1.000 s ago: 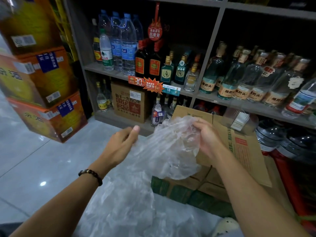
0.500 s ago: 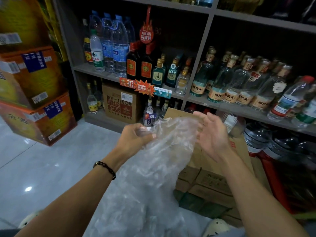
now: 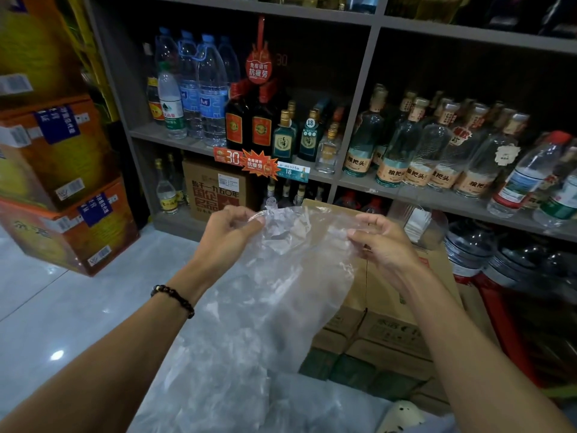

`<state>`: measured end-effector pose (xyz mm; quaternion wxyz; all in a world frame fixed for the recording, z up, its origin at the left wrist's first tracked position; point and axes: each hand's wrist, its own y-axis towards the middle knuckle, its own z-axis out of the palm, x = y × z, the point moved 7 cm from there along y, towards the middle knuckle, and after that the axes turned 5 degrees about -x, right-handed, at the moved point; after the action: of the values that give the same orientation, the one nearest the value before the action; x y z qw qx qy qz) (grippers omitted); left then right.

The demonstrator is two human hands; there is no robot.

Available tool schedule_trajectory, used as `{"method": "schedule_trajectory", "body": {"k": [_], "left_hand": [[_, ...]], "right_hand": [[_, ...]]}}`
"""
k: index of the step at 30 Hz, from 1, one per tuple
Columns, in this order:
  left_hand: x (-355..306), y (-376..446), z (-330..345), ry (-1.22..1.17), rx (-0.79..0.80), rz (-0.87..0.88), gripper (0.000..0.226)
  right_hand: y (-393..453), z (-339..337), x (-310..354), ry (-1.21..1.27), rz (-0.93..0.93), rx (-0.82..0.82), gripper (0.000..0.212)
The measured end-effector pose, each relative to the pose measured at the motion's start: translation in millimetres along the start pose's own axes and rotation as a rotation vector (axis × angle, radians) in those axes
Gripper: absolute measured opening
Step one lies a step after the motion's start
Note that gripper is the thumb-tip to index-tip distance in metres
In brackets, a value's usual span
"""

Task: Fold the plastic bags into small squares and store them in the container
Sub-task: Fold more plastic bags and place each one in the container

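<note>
A clear, crinkled plastic bag (image 3: 281, 295) hangs in front of me, stretched between both hands at its top edge. My left hand (image 3: 228, 239) pinches the top left corner with thumb and fingers. My right hand (image 3: 382, 245) pinches the top right corner, about a bag's width away. More clear plastic (image 3: 237, 398) lies heaped below the hanging bag. A clear plastic jar (image 3: 418, 225) lies on its side on the cardboard box behind my right hand.
Grey shelves (image 3: 352, 179) full of bottles stand straight ahead. A large cardboard box (image 3: 402, 295) sits on stacked cartons to the right. Orange cartons (image 3: 62, 189) are piled at the left on the glossy tiled floor (image 3: 62, 307). Red stands with water jugs lie far right.
My hands have moved apart and taken the bag's top corners, spreading it flat. One second ago the right hand held it bunched and the left hand was just reaching in.
</note>
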<state>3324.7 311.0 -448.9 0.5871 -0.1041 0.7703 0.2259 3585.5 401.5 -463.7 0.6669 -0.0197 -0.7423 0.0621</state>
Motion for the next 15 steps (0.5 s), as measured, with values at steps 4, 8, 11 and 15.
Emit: {"method": "schedule_trajectory", "body": {"k": [4, 8, 11, 15], "left_hand": [[9, 9, -7, 0.068, -0.04, 0.005, 0.021], [19, 18, 2, 0.348, 0.01, 0.046, 0.023], [14, 23, 19, 0.459, 0.069, 0.068, 0.02], [-21, 26, 89, 0.292, 0.327, 0.129, 0.038]], "right_hand": [[9, -22, 1, -0.021, -0.052, -0.085, 0.03], [14, -30, 20, -0.099, -0.174, -0.095, 0.026], [20, -27, 33, -0.123, -0.202, 0.015, 0.032], [25, -7, 40, -0.208, -0.17, 0.177, 0.039]]}}
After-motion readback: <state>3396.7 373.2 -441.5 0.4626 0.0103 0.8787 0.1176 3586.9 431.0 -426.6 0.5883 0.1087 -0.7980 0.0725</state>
